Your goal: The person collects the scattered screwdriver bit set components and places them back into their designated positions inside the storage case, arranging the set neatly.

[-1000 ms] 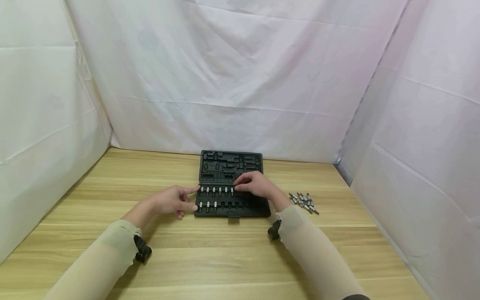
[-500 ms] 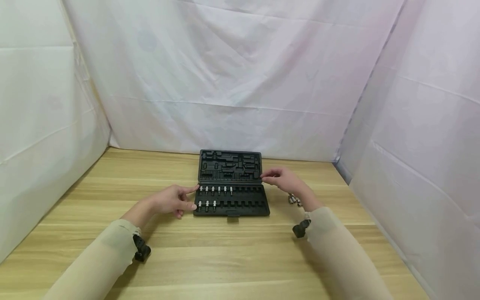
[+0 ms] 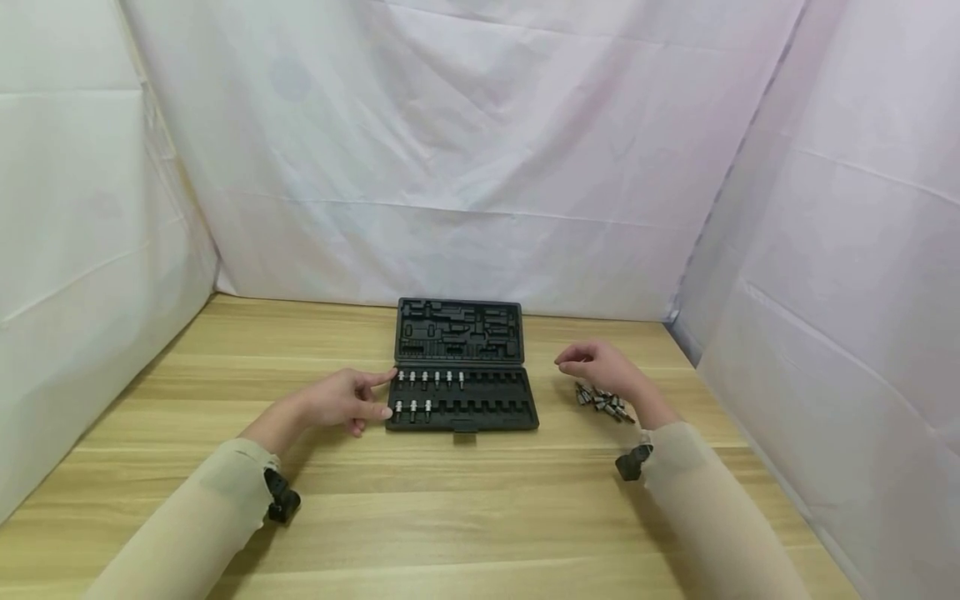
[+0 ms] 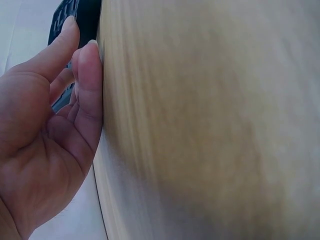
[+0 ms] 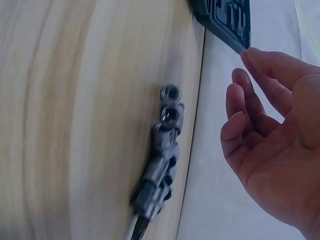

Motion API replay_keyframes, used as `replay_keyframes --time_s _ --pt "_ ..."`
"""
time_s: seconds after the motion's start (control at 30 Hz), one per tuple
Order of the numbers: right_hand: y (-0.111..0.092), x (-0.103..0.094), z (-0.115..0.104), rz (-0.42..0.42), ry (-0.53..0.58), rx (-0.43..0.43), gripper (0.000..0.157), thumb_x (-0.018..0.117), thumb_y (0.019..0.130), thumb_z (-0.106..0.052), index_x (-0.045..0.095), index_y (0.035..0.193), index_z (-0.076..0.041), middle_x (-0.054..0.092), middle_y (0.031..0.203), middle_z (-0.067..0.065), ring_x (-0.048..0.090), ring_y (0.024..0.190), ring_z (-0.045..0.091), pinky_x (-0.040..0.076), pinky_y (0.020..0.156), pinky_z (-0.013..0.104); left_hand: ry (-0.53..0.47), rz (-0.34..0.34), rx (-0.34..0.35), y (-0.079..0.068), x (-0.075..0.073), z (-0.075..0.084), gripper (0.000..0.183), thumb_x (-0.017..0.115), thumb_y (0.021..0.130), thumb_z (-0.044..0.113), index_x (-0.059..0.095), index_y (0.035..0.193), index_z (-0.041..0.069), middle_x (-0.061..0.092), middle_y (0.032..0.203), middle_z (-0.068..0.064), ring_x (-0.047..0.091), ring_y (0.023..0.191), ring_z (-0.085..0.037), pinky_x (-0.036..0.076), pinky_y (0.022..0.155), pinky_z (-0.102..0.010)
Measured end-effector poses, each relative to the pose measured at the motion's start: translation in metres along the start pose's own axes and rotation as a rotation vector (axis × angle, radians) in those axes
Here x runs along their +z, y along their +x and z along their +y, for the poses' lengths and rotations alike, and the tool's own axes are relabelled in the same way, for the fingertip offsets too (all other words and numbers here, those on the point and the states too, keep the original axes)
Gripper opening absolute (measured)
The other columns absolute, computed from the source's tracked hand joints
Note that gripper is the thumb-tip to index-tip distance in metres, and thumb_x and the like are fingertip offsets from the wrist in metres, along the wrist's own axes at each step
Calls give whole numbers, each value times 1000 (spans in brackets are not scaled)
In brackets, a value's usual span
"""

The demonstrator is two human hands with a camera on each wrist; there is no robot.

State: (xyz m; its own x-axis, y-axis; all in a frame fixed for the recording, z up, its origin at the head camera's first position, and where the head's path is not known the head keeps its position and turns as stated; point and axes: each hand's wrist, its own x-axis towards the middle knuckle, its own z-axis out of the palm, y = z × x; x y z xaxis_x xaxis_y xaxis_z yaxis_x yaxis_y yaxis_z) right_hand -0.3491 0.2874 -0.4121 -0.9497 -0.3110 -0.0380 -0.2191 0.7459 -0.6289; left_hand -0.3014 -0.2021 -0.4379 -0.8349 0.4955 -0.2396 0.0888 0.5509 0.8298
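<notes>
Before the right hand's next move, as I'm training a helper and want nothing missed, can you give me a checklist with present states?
1. Black case open, lid folded back: ok.
2. Left hand on the case, thumb and index finger at its left edge: ok.
3. Right hand free, nothing seen between thumb and index finger: ok.
4. Slots available to the right of the six back-row bit sockets and three front-row bit sockets: ok.
5. Loose bit sockets laid out singly: not ok, they lie heaped.
6. Size markings readable: cannot tell.
</notes>
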Motion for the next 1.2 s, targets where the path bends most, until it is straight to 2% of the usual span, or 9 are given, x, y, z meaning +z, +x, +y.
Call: replay_keyframes --time_s 0.37,0.63,0.77,0.97,1.2 --pt "-6 -12 18 18 -93 30 30 68 110 -27 77 131 -8 77 124 13 70 103 24 61 87 43 2 -1 10 0 0 3 89 81 101 23 30 174 16 54 95 -11 64 73 -20 68 70 -34" --pt "-10 -18 28 9 -115 77 25 70 108 -24 79 125 -9 77 120 12 71 108 28 61 93 47 11 -1 6 1 -1 2 90 81 101 25 30 174 17 56 96 -12 65 74 -20 69 72 -35" --pt "-12 -20 32 3 -127 75 21 72 106 -21 80 119 -7 78 112 12 70 104 28 61 91 47 10 -2 4 1 -1 0 89 81 101 25 30 174 17 56 96 -12 65 74 -20 69 72 -36" --pt "-13 -21 35 -18 -158 81 19 76 103 -22 82 113 -7 80 110 10 70 107 29 60 97 53 15 -1 1 2 -2 0 89 82 101 25 30 174 18 55 97 -12 65 74 -21 69 72 -36" --pt "-14 -18 37 -47 -150 104 17 77 102 -21 82 113 -8 79 107 8 66 102 24 58 93 46 12 -5 3 1 -1 1 90 82 101 25 30 174 17 55 96 -12 65 74 -20 68 72 -35"
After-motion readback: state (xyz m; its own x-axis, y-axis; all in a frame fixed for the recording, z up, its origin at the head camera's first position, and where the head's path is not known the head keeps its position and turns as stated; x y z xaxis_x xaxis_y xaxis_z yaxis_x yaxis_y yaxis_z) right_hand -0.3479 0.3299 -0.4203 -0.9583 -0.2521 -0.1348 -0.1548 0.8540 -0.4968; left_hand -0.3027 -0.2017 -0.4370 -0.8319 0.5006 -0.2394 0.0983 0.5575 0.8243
